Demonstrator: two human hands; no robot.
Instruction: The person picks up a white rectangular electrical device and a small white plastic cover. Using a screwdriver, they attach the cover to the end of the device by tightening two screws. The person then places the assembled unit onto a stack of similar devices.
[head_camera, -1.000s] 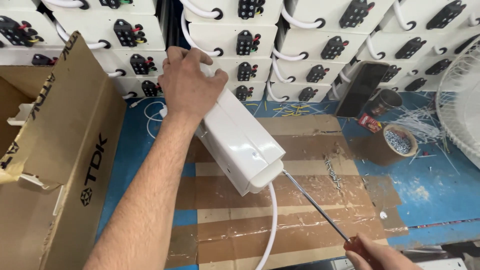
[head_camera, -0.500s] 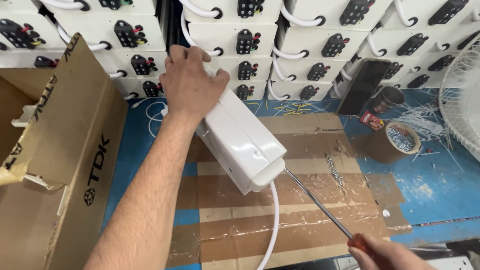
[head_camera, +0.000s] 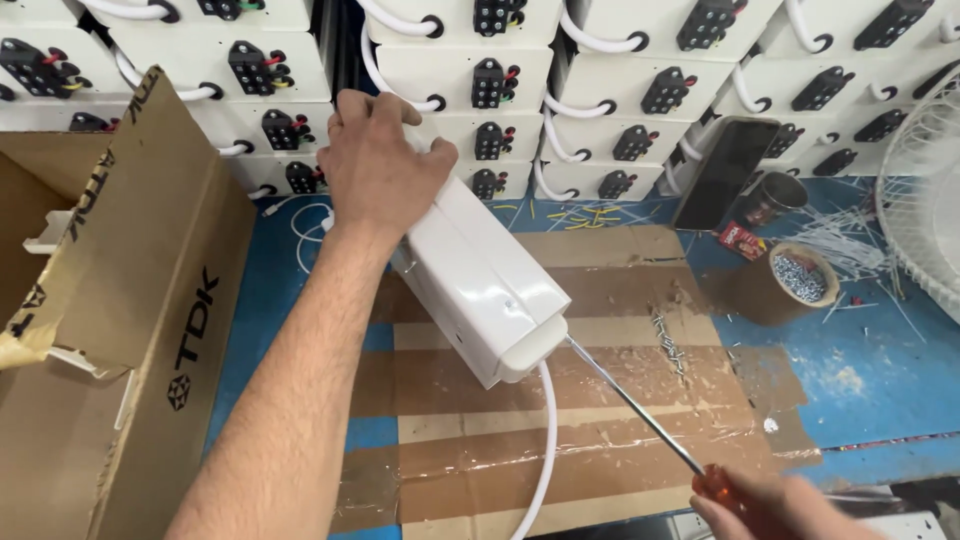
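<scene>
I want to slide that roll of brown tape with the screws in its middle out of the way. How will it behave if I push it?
The tape roll lies flat on the cardboard mat, so it will likely slide rather than roll. The screws sit loose in its open core; lifted, they would probably stay behind and scatter.

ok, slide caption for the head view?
Left hand steadies a white plastic housing while right hand drives a long screwdriver into its end.

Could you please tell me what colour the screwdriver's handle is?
Translucent orange-red, seen in the head view where the right hand grips the screwdriver.
</scene>
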